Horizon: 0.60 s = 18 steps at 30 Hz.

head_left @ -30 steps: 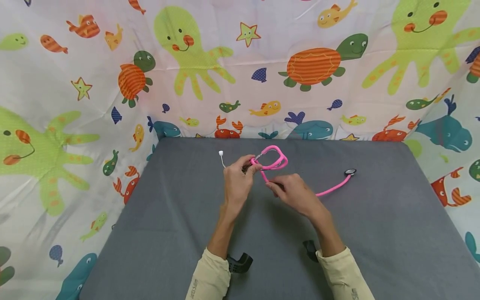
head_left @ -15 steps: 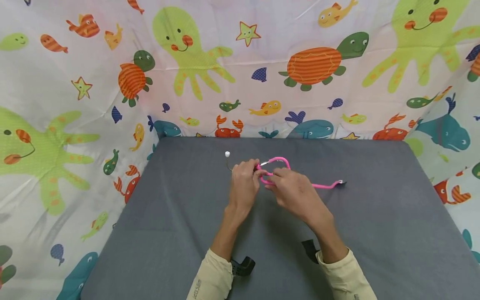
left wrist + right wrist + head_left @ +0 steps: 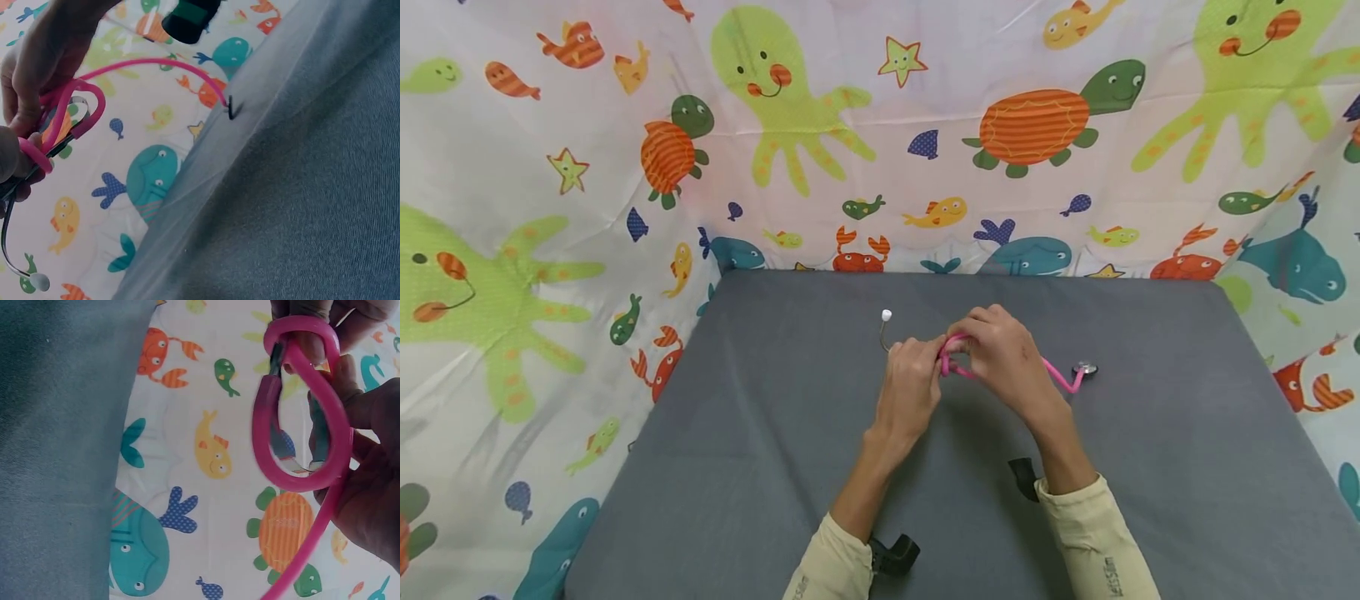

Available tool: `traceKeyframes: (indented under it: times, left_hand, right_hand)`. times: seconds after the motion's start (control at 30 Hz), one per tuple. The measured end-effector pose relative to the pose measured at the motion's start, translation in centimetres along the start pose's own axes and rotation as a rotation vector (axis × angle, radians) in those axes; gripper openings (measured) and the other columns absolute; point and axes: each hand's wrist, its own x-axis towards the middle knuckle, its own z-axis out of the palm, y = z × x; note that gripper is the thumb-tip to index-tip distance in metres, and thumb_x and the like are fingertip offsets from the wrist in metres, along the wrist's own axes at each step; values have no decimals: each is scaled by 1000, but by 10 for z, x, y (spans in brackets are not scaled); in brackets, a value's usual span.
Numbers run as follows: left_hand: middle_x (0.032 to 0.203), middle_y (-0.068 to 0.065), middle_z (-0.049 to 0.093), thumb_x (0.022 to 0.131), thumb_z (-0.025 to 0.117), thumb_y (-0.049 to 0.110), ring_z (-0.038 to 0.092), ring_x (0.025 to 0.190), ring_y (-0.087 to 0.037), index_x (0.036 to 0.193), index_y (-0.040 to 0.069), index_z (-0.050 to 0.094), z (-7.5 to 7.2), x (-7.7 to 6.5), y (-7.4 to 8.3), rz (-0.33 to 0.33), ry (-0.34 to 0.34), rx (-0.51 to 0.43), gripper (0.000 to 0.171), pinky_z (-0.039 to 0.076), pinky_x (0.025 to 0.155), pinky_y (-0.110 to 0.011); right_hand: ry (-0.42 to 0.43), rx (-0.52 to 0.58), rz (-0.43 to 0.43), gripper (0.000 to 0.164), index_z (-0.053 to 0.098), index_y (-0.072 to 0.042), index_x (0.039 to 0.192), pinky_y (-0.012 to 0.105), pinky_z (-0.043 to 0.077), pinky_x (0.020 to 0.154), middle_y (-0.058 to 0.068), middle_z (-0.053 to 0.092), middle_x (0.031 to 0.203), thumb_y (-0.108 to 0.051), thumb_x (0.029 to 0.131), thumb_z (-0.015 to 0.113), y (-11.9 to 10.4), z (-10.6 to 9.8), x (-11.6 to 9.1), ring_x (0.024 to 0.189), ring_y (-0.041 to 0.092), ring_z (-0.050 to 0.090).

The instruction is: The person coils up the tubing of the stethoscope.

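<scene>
Both hands hold a pink stethoscope [image 3: 1060, 379] above the table. My left hand [image 3: 912, 387] grips it around the metal ear tubes, and one white eartip [image 3: 887, 315] sticks up beyond the fingers. My right hand [image 3: 1007, 354] pinches the folded pink tubing close to the left fingertips. Seen from the right wrist, the tubing [image 3: 340, 437] is bent back in a loop, and a turn of it passes round the metal tube near the left fingers. The chestpiece [image 3: 1085, 368] hangs out to the right at the tubing's end. The second eartip is hard to make out.
A grey cloth covers the table [image 3: 737, 467]. Behind and beside it hangs a white curtain [image 3: 820, 225] printed with sea animals. A black wrist mount [image 3: 895, 556] shows at the left sleeve, another [image 3: 1024, 479] at the right.
The right hand has moved up and away from the body, carrying the tubing into a tighter bend beside the left hand. The left hand and eartip have shifted right. The chestpiece has swung lower.
</scene>
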Motion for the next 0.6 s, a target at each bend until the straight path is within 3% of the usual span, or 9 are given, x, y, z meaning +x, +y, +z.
traceKeyframes:
  times: [0.3,0.6]
  left_hand:
    - [93,-7,77,94,67,-5,64,84,-23,120,3,75,-4,5,-5,-41,-137,-128,29,42,75,-35]
    - [102,-9,75,104,51,6,59,91,-22,125,2,72,-4,0,-9,-49,-232,-234,30,42,83,-36]
  right_hand:
    - [6,59,94,13,79,1,100,36,54,72,15,75,91,-3,88,82,3,5,0,84,28,62]
    - [34,74,123,14,81,1,98,33,54,68,13,76,87,-7,87,84,6,3,-2,78,26,65]
